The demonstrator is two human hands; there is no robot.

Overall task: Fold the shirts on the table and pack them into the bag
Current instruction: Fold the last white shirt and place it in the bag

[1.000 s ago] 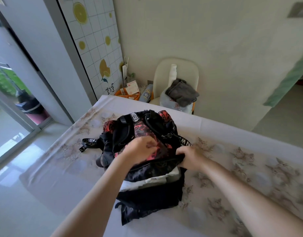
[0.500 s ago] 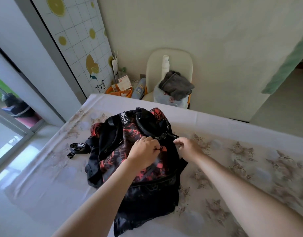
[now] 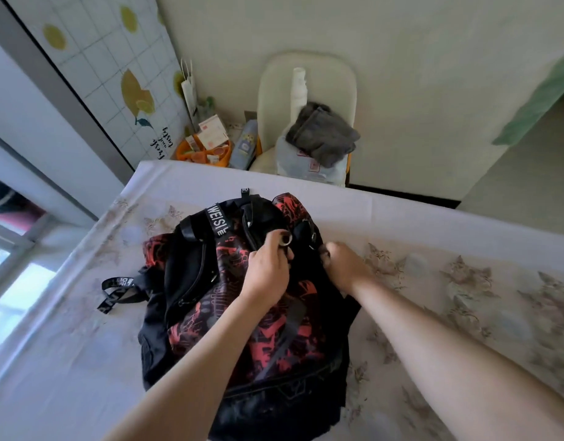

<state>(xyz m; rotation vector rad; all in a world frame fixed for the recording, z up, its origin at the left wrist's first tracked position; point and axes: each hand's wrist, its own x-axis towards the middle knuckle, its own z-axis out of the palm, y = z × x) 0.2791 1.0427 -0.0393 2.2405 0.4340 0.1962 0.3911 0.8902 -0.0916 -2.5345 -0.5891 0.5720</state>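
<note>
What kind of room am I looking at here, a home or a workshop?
Most likely a home, perhaps a dining corner: a table under a flowered cloth, a cream chair piled with a grey cloth, a lemon-print panel and an orange tray of household bits.

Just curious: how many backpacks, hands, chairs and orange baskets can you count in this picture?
Backpacks: 1, the black-and-red backpack lying on the table
Hands: 2, the left hand and the right hand, both gripping the top of the backpack
Chairs: 1, the cream chair behind the table
Orange baskets: 1, the orange basket beside the chair
Total: 5
</note>
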